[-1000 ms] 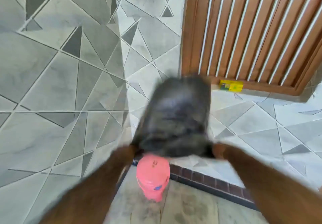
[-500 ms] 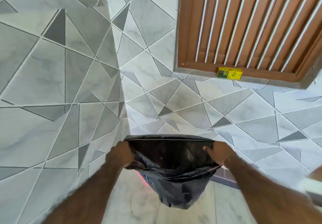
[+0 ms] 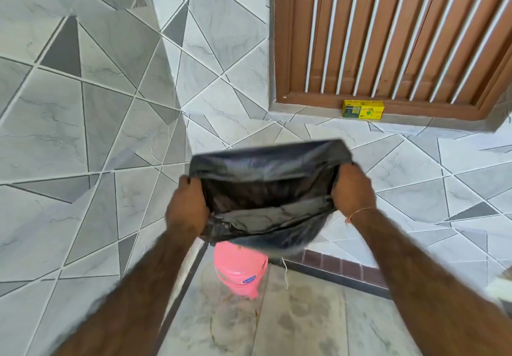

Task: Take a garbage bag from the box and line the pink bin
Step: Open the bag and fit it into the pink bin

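1. Two hands on one black garbage bag: my left hand grips its left rim, my right hand its right rim, fingers curled on the plastic, mouth pulled open.
2. One pink bin stands on the floor below the bag, by the wall's foot.
3. One yellow box sits on the sill, well apart.
4. Step, as I judge: bag spread, bin unlined. Next: lower the bag in, fold the rim over.

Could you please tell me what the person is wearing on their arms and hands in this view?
Both forearms are bare, with no sleeves in view, and neither the left hand nor the right hand has a glove or a visible ring. The only thing worn is a thin thread bracelet, light orange, tied round the right wrist.
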A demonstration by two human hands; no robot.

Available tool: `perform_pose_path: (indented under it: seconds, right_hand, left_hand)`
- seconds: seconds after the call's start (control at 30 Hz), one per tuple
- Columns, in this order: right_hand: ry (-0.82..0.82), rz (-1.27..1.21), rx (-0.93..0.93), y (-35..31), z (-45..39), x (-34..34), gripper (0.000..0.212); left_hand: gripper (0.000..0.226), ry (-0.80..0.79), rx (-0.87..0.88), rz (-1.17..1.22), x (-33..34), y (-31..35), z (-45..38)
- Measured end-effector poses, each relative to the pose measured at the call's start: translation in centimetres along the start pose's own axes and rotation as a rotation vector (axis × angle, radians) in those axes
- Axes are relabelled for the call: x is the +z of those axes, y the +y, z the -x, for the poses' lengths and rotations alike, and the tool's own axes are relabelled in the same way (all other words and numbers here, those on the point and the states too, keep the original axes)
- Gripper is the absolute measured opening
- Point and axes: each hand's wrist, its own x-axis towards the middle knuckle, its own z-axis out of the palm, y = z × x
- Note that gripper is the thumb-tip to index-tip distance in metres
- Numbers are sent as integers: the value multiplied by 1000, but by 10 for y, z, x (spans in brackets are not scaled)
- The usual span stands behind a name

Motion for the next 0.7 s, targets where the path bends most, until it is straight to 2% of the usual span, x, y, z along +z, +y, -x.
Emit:
perform_pose_path:
  seconds: [0.03, 0.07, 0.1, 0.13, 0.17, 0.2, 0.23, 0.3, 0.37, 0.53, 0.7]
  right_hand:
    - [181, -47, -54, 5, -4, 0, 19]
    - [223, -60, -85, 14, -3, 2, 18]
    - [68, -23, -107, 30, 7, 12, 20]
    - [-276, 118, -107, 48, 30, 30, 26]
    - [-659, 260, -82, 67, 55, 50, 32]
    - [-872, 352, -12, 84, 78, 68, 36]
    - [-920, 385, 11, 94, 91, 82, 39]
    - [-873, 327, -24, 100, 97, 92, 43]
    - [-897, 332, -29, 94, 88, 87, 44]
    - [-823, 232, 18, 87, 64, 83, 47]
    - [-862, 78, 95, 89, 60, 87, 49]
  left_hand:
    - [41, 131, 23, 67, -2, 3, 1]
    - [38, 172, 9, 133, 0, 3, 4]
    - [37, 39, -26, 125, 8, 0, 15]
    - [42, -212, -5, -47, 26, -6, 36]
    - [44, -484, -58, -146, 46, -14, 57]
    - [43, -600, -112, -201, 67, -24, 76]
    - [39, -621, -137, -202, 80, -24, 82]
    - [35, -556, -168, -117, 90, -22, 83]
    - [31, -591, -160, -153, 90, -16, 77]
    - [33, -566, -215, -137, 86, -20, 71]
    - [48, -762, -129, -305, 93, -31, 81]
